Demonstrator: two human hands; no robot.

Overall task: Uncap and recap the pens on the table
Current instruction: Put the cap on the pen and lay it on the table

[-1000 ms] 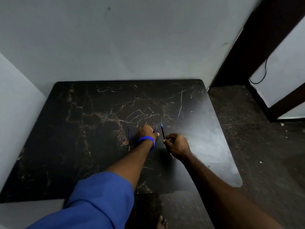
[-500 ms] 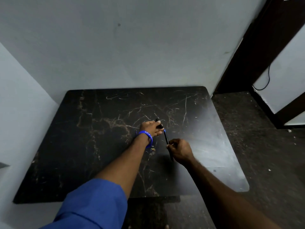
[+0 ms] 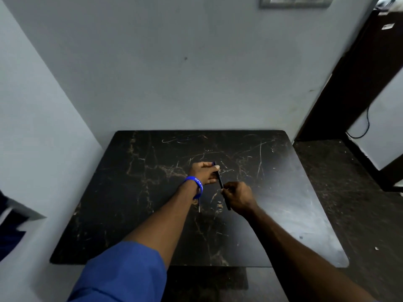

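Observation:
A dark pen is held over the middle of the black marble-patterned table, pointing away from me. My left hand, with a blue wristband, pinches the pen's far end, where the cap is. The near part of the barrel is gripped by my right hand, and its tail sticks out below the fist. Whether the cap is fully seated I cannot tell. A second thin pen lies on the table, mostly hidden under my left wrist.
The table stands in a corner, with grey walls behind it and to its left. Dark floor and a dark door frame are on the right. A cable hangs by the right wall.
A second ago the pen was uncapped, with the cap in my left hand. My left hand has since brought the cap onto the pen's tip. The camera has tilted up.

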